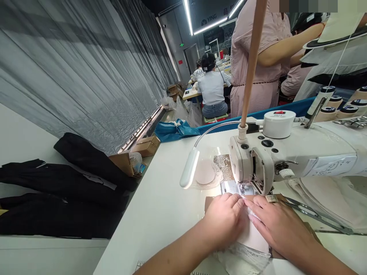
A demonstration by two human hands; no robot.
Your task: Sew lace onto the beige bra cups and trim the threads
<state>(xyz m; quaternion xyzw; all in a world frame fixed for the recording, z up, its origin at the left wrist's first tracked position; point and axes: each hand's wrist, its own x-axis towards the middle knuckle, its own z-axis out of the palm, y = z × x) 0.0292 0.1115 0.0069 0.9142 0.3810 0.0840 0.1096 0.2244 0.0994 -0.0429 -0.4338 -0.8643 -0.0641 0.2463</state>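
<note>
your left hand (225, 215) is curled low with its fingertips bunched, and your right hand (275, 221) lies flatter, its thumb and forefinger slightly apart; both are on the pale cloth (255, 236), but i cannot tell whether either pinches it or only presses. the cloth lies between and under your fingers, its lace edge (246, 256) spilling towards you below them. the worst risk is a stitched fingertip: the presser foot (243, 187) is just ahead of both sets of fingers, so riding along with a sudden feed could carry one under the needle. your fingers also meet so near the seam line that they hide part of it, and a fold beneath them could be caught unseen. if one hand pulls harder than the other, the cloth may skew or pucker, and the loose lace could drag or tuck itself under. to the right of your right fingers, the scissors (318, 217) lie close to another pile of light fabric (329, 198); a sweep of that wrist might knock them or snag the fabric. ease the fingertips back and guide evenly, without tugging.
</note>
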